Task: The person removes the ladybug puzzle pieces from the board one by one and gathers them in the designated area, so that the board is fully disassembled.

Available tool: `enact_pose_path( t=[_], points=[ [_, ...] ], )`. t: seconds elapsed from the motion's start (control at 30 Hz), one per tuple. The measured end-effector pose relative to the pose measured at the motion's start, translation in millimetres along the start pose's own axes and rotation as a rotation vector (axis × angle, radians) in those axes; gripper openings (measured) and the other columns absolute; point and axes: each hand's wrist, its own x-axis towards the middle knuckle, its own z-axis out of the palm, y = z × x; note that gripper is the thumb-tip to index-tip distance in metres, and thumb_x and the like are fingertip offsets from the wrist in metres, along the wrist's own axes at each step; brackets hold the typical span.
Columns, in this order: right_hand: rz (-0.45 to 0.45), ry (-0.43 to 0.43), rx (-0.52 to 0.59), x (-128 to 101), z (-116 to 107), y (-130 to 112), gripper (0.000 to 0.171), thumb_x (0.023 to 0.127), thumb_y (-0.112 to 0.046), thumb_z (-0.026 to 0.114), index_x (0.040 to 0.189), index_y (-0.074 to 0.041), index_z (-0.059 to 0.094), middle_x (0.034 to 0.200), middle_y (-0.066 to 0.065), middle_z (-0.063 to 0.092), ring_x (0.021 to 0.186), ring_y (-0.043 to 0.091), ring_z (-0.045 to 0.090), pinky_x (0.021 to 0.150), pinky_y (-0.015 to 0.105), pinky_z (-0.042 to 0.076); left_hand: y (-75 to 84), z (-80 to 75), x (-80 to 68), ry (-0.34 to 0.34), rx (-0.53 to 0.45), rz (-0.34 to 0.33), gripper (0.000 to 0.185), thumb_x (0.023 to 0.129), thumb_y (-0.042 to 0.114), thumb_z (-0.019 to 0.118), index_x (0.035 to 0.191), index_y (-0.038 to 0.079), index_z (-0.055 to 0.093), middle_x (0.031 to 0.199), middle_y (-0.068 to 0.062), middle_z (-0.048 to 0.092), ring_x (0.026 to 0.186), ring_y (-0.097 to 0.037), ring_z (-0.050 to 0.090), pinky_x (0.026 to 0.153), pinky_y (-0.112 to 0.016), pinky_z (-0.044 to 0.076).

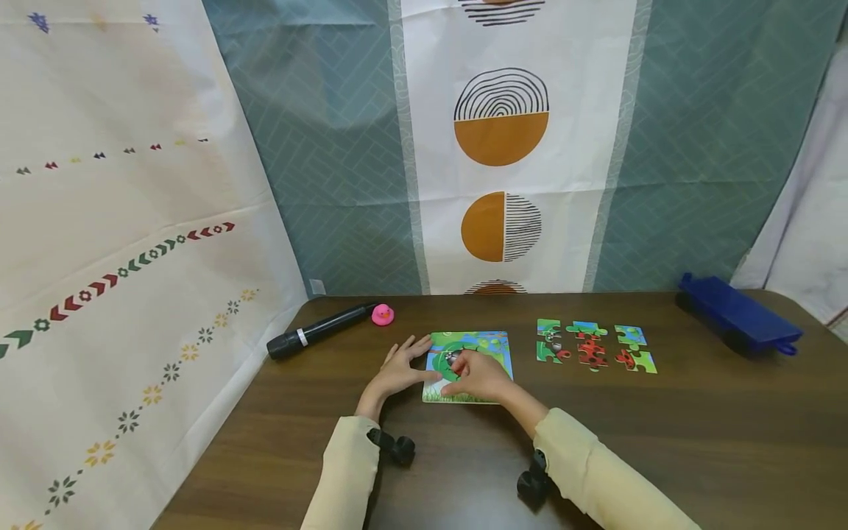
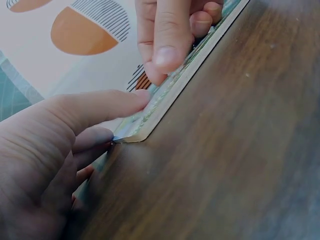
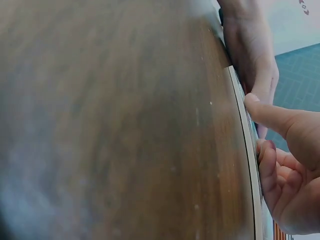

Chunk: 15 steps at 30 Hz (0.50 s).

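Soft, even light fills the head view, bright on the pale backdrop cloths and dimmer on the dark tabletop (image 1: pixel 695 442), which carries a faint sheen and only weak shadows under the sleeves. Straight edges bow toward the frame's borders, a wide-lens effect. In the left wrist view the left hand (image 2: pixel 55 150) looms large and soft, the near wood smeared out of focus, the board (image 2: pixel 170 95) edge fairly crisp. The right wrist view is the poorest: most of the tabletop is a brown blur, darkening at the lower left corner, with the right hand (image 3: pixel 290 170) moderately sharp.
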Motion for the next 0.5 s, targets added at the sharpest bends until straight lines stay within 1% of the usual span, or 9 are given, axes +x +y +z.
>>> enact_pose_path(
  t=[0.13, 0.23, 0.33, 0.5],
  points=[
    [-0.001, 0.002, -0.069, 0.2, 2.1, -3.8, 0.037, 0.069, -0.027, 0.082, 0.091, -0.007, 0.059, 0.076, 0.002, 0.057, 0.064, 0.013, 0.048, 0.059, 0.024, 0.041, -1.2, -2.3, -1.6, 0.008, 0.003, 0.029, 0.06, 0.087, 0.027, 0.063, 0.139, 0.005, 0.044, 0.15, -0.009, 0.036, 0.146, -0.035, 0.016, 0.117, -0.058, -0.001],
    [0.003, 0.002, -0.102, 1.5, 3.2, -5.0, 0.038, 0.069, -0.028, 0.082, 0.091, -0.007, 0.06, 0.077, 0.001, 0.057, 0.065, 0.013, 0.048, 0.059, 0.024, 0.041, -1.3, -2.5, -2.6, 0.022, 0.012, 0.042, 0.055, 0.089, 0.022, 0.059, 0.138, 0.005, 0.044, 0.15, -0.009, 0.037, 0.145, -0.037, 0.017, 0.117, -0.058, 0.0],
    [0.012, 0.0, -0.104, 1.8, 3.0, -5.7, 0.037, 0.07, -0.028, 0.081, 0.092, -0.008, 0.06, 0.076, 0.001, 0.056, 0.064, 0.013, 0.047, 0.059, 0.024, 0.04, -1.7, -1.6, -2.4, 0.03, 0.016, 0.048, 0.053, 0.089, 0.02, 0.058, 0.138, 0.004, 0.045, 0.149, -0.009, 0.038, 0.145, -0.037, 0.017, 0.117, -0.059, 0.001],
    [0.006, -0.005, -0.077, -1.7, 1.5, -5.1, 0.035, 0.073, -0.027, 0.079, 0.095, -0.008, 0.059, 0.063, -0.001, 0.047, 0.058, 0.013, 0.041, 0.055, 0.024, 0.034, -1.6, -0.6, -1.5, 0.023, 0.011, 0.029, 0.053, 0.089, 0.02, 0.058, 0.139, 0.006, 0.044, 0.15, -0.008, 0.038, 0.146, -0.035, 0.016, 0.117, -0.058, 0.0]
  ],
)
